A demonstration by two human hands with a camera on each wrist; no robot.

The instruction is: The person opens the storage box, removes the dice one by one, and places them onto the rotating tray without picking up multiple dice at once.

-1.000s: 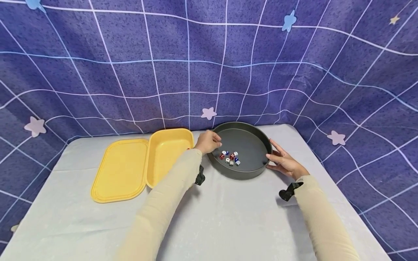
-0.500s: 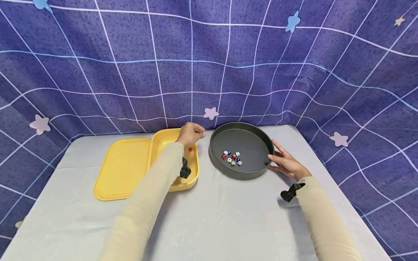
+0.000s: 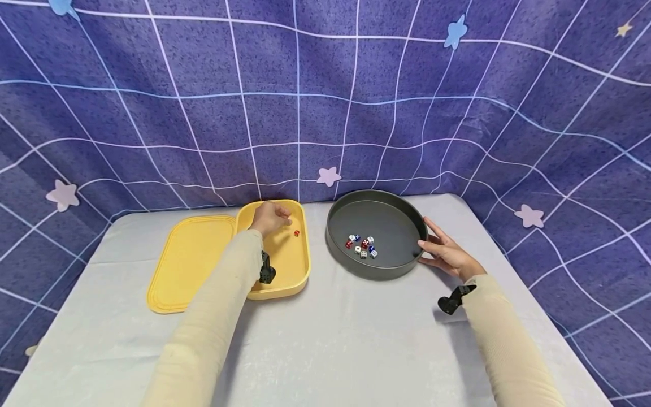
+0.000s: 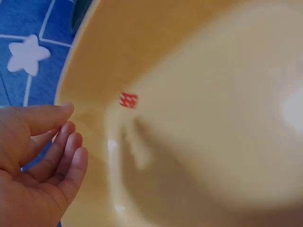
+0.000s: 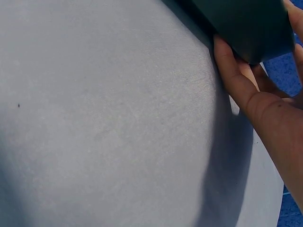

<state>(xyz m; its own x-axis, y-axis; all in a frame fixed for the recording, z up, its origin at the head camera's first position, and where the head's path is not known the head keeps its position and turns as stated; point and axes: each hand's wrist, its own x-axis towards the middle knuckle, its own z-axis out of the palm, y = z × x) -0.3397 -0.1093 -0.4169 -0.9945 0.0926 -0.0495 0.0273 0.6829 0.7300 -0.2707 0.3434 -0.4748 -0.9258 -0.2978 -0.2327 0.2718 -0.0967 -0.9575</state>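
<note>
My left hand (image 3: 272,218) is over the yellow box (image 3: 307,249), its fingers loosely bent. In the left wrist view, nothing shows between the left thumb and fingertips (image 4: 71,130). One red die (image 4: 128,100) lies on the box floor just beyond these fingers. My right hand (image 3: 450,255) holds the right side of a round dark pan (image 3: 376,273), with the thumb at its rim and other fingers spread along the wall. Part of that pan (image 5: 251,28) and the right fingers show in the right wrist view. Red, white and blue dice (image 3: 364,244) lie together in the pan's front left part.
A yellow lid (image 3: 190,265) lies flat left of the box, partly covered by my left forearm. Box and pan stand side by side on the white-covered table (image 3: 346,339), with a gap between them. A purple curtain (image 3: 325,118) hangs directly behind.
My left hand has moved left from the pan's near-left rim to above the yellow box, and the red die there is now in view. The right hand stays at the pan.
</note>
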